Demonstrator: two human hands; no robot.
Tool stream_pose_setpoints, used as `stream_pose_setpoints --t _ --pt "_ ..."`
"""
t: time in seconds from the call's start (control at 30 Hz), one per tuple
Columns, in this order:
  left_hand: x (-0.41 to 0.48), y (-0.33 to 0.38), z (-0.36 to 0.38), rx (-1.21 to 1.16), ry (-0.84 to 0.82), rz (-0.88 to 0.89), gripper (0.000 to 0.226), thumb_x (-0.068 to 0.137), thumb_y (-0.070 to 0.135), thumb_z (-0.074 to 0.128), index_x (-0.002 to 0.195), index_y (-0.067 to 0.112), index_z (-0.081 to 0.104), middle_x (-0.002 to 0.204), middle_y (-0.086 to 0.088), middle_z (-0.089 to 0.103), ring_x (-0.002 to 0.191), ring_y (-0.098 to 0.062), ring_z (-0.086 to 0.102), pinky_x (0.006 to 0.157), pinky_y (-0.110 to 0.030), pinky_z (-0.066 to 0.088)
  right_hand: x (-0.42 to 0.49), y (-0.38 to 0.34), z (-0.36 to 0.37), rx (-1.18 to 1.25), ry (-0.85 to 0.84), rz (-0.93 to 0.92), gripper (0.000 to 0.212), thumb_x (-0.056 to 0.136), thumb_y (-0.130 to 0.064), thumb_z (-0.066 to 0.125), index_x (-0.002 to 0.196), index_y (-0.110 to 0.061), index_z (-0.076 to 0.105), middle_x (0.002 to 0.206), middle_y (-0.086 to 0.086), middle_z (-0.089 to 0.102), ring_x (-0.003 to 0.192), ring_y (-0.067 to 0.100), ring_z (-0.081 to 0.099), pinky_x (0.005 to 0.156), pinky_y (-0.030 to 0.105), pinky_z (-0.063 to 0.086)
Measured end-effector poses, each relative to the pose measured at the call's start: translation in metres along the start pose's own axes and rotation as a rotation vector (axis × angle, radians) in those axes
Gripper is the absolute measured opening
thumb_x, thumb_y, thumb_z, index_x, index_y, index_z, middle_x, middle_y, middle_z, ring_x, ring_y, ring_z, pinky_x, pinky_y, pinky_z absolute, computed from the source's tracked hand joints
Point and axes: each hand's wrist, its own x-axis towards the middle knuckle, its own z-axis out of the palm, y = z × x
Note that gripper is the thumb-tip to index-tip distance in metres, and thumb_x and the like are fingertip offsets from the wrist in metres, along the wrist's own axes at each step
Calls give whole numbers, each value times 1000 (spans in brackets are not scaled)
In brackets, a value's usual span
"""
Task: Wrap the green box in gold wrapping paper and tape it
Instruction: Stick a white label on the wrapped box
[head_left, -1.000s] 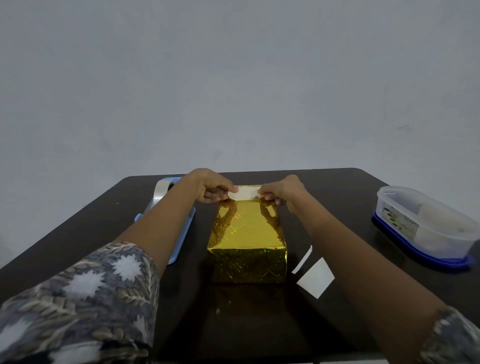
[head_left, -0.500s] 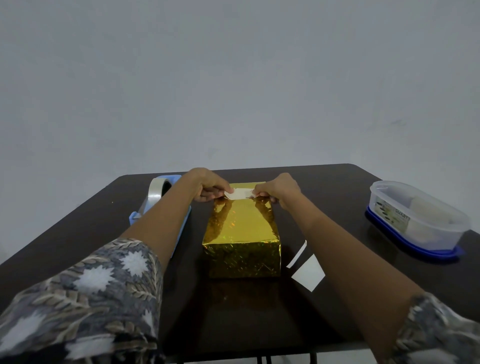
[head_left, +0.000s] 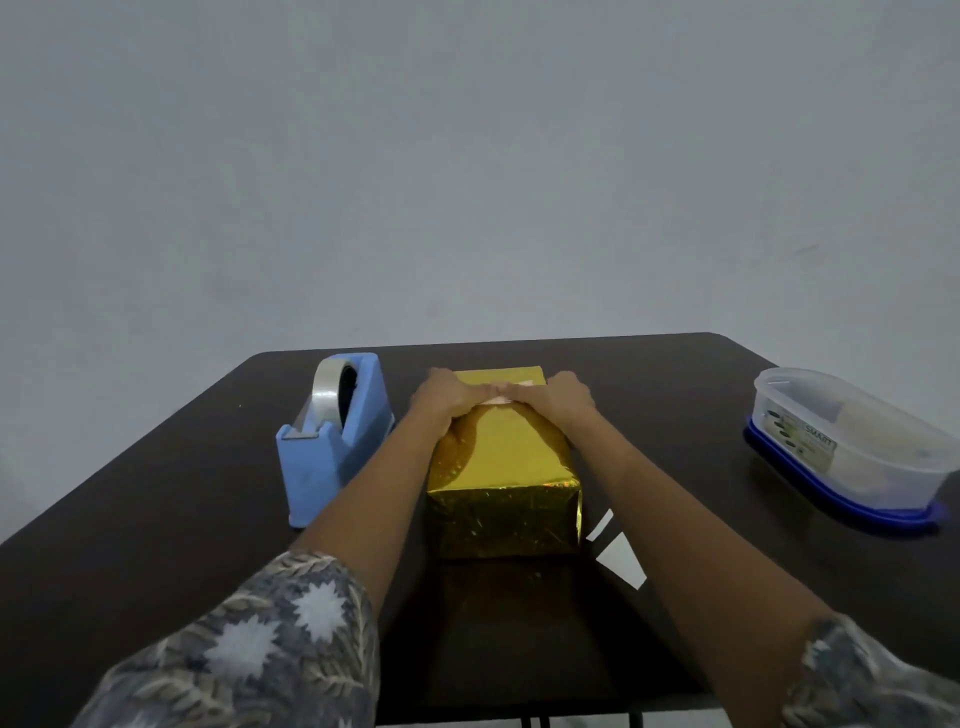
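Note:
The box (head_left: 501, 467) stands in the middle of the dark table, covered all over in shiny gold wrapping paper; no green shows. My left hand (head_left: 441, 397) and my right hand (head_left: 563, 400) lie on the far part of its top, fingertips meeting in the middle. Under and between the fingers runs a pale strip of tape (head_left: 497, 400), pressed against the gold paper near the far edge. The fingers hide most of the strip and the paper fold beneath it.
A blue tape dispenser (head_left: 332, 452) with a clear roll stands just left of my left forearm. Two white paper scraps (head_left: 621, 558) lie right of the box. A clear plastic tub on a blue lid (head_left: 852, 452) sits near the right table edge (head_left: 753, 353).
Both hands held the tape strip stretched just above the box's far edge; now they have come down and press it onto the top. My arms have shifted right, uncovering the dispenser.

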Motion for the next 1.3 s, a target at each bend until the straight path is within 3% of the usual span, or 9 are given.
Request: stream_pose_setpoints --t 0.13,0.43,0.57,0.67,0.77,0.87,1.0,1.13,1.3 --pt "-1 -3 -2 -87 94 36 41 100 27 42 129 -2 44 97 -11 52 86 -20 50 74 -28 41 6 3 1 62 51 45 45 95 -36 51 123 -1 52 117 12 58 99 25 56 81 34 45" --pt "-24 -8 -1 -199 8 50 52 97 32 50 135 0 35 89 -2 48 81 -14 47 67 -26 38 -4 7 -1 127 28 102 50 94 -37 53 130 -3 45 126 14 53 113 29 54 93 36 45" --pt "-34 -5 -8 -200 24 6 47 103 27 35 141 2 29 110 -12 49 97 -21 48 72 -27 39 -23 5 -11 365 -138 116 41 103 -38 28 109 -7 56 103 9 57 101 23 53 95 35 42" --pt "-43 -4 -13 -173 62 40 60 102 36 35 149 5 13 136 -17 45 110 -26 50 86 -35 41 -38 16 -23 315 -176 47 53 101 -44 29 136 -8 45 133 10 50 125 25 42 109 42 29" --pt "-59 4 -14 -100 172 221 68 99 35 44 151 11 8 152 -13 29 136 -31 34 104 -40 34 -59 27 -49 207 55 -180 48 99 -34 43 139 -8 43 144 9 44 132 24 40 104 32 32" --pt "-84 35 0 -30 262 454 60 98 33 48 147 16 20 146 -9 40 131 -29 42 95 -34 37 -83 56 -113 89 420 -299 46 97 -34 47 137 -11 46 141 7 48 129 23 44 104 32 33" --pt "-102 88 51 -33 165 654 50 94 35 53 138 17 39 133 -7 56 120 -25 52 93 -31 39 -95 122 -206 24 783 90 65 98 -50 35 144 -4 31 148 17 37 135 33 36 112 44 28" --pt "-85 116 135 -83 -135 429 53 91 40 55 134 10 47 134 -8 53 122 -25 50 99 -35 39 -85 148 -215 492 558 319 75 96 -57 31 146 -1 27 147 17 36 131 35 39 105 40 34" --pt "-66 119 209 -380 -216 129 55 97 41 43 136 2 43 134 -14 53 121 -30 50 97 -37 39 -71 142 -201 572 670 359 52 102 -40 28 134 -1 43 130 17 52 113 32 53 82 35 43"
